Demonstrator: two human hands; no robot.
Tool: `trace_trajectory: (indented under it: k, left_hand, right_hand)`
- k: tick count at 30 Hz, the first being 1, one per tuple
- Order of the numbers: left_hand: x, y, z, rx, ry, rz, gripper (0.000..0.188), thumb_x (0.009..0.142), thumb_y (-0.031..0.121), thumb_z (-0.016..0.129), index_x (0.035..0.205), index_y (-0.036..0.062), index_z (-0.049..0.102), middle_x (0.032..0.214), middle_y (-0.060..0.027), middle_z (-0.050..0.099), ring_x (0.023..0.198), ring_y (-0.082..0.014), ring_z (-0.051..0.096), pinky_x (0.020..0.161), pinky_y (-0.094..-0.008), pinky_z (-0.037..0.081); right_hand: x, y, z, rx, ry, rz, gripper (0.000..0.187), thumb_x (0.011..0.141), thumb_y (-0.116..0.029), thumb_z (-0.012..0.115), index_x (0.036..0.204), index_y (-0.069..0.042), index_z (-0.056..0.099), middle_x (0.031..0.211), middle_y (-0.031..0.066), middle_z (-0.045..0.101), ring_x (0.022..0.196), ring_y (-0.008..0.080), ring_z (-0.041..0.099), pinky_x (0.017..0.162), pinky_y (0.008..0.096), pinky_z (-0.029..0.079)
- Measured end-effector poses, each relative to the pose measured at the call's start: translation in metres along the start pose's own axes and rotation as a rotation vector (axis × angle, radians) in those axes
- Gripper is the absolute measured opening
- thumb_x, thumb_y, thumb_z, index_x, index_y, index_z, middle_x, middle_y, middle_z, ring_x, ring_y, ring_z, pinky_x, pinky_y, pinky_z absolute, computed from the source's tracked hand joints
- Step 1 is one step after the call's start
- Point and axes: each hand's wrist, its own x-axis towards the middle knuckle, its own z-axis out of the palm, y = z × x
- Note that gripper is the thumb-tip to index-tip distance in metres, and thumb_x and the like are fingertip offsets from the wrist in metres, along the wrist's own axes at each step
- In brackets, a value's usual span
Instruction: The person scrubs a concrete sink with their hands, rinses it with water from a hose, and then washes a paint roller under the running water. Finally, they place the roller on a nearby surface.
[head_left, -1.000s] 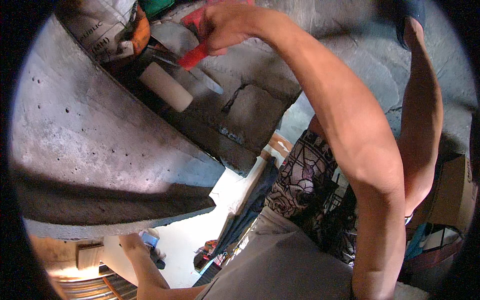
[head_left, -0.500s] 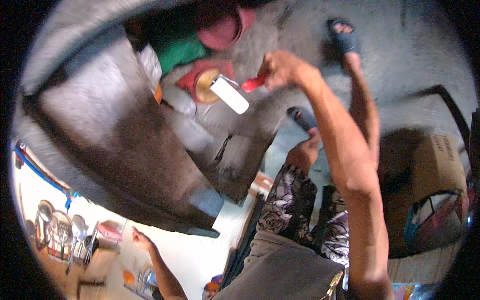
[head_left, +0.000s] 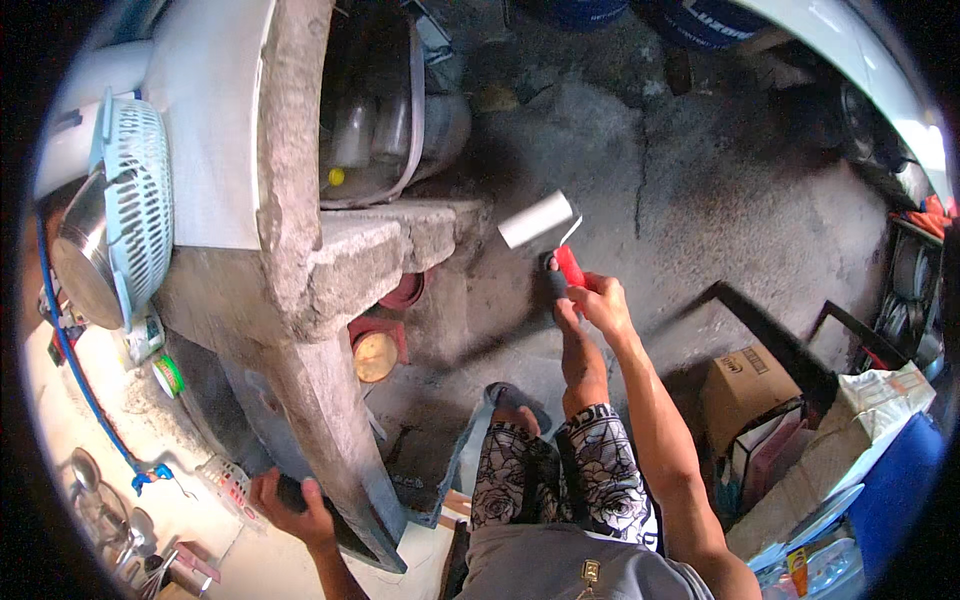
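My right hand point(head_left: 602, 306), arm stretched forward, is closed around the red handle point(head_left: 570, 266) of a paint roller. Its white roller sleeve point(head_left: 537, 220) points up and left, apart from the concrete counter, above the grey floor. At the lower left, my left hand point(head_left: 292, 508) has its thumb and fingers apart beside the dark lower edge of the concrete support point(head_left: 340, 440). Whether it touches that edge I cannot tell. A round yellowish lid or tub top point(head_left: 375, 356) sits on something red under the broken concrete ledge point(head_left: 365, 255).
A light blue basket point(head_left: 140, 200) and metal pot point(head_left: 85, 250) are at the far left. Above the ledge stands a clear bin point(head_left: 440, 130) with bottles. At right are a cardboard box point(head_left: 745, 390) and a white foam box point(head_left: 850, 450). Blue buckets point(head_left: 700, 20) stand at the back.
The view has swung, so the counter now stands upright at left. The roller, still in my right hand, has moved away from beside the yellowish lid toward the open floor.
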Motion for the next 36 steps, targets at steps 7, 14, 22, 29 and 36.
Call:
trace_trajectory:
  k: [7, 14, 22, 29, 36]
  left_hand:
    - [0.002, 0.071, 0.013, -0.400, -0.129, -0.270, 0.034, 0.075, 0.016, 0.069, 0.102, -0.0007, 0.057, 0.106, -0.0175, 0.050, 0.099, -0.0328, 0.049, 0.089, -0.0429, 0.038]
    - [-0.047, 0.081, 0.007, -0.513, -0.244, -0.499, 0.026, 0.079, 0.013, 0.067, 0.101, 0.0017, 0.058, 0.104, -0.0153, 0.052, 0.099, -0.0300, 0.050, 0.087, -0.0395, 0.040]
    - [-0.146, 0.093, 0.019, -0.684, -0.323, -0.755, 0.021, 0.081, 0.016, 0.067, 0.097, 0.0039, 0.061, 0.099, -0.0106, 0.056, 0.092, -0.0221, 0.052, 0.076, -0.0335, 0.041]
    - [-0.278, 0.102, 0.051, -0.943, -0.291, -1.077, 0.022, 0.083, 0.023, 0.067, 0.094, 0.0045, 0.063, 0.093, -0.0042, 0.061, 0.082, -0.0129, 0.056, 0.072, -0.0271, 0.044]
    - [-0.416, 0.142, 0.016, -0.881, -0.243, -1.442, 0.021, 0.082, 0.021, 0.067, 0.090, 0.0022, 0.063, 0.080, -0.0036, 0.063, 0.075, -0.0140, 0.058, 0.071, -0.0280, 0.046]
  right_hand:
    - [0.017, -0.056, -0.036, -0.329, 0.235, -0.160, 0.028, 0.076, -0.026, 0.070, 0.084, -0.001, 0.059, 0.068, 0.0191, 0.062, 0.068, 0.0327, 0.064, 0.059, 0.0394, 0.047]
    - [0.090, -0.063, -0.083, -0.443, 0.403, -0.212, 0.036, 0.076, -0.034, 0.068, 0.081, 0.000, 0.060, 0.069, 0.0214, 0.063, 0.071, 0.0401, 0.063, 0.062, 0.0447, 0.048]
    - [0.087, -0.073, -0.104, -0.157, 0.335, -0.097, 0.030, 0.079, -0.029, 0.067, 0.068, -0.004, 0.055, 0.049, 0.0014, 0.047, 0.039, 0.0117, 0.045, 0.037, 0.0289, 0.034]
    - [-0.023, -0.089, -0.082, 0.011, 0.229, -0.395, 0.030, 0.081, -0.025, 0.069, 0.064, -0.011, 0.048, 0.052, -0.0015, 0.045, 0.037, 0.0102, 0.040, 0.034, 0.0273, 0.032]
    - [-0.216, -0.170, -0.008, 0.042, -0.195, -0.709, 0.034, 0.081, -0.018, 0.070, 0.108, -0.002, 0.059, 0.058, -0.0031, 0.049, 0.045, 0.0050, 0.042, 0.040, 0.0213, 0.034]
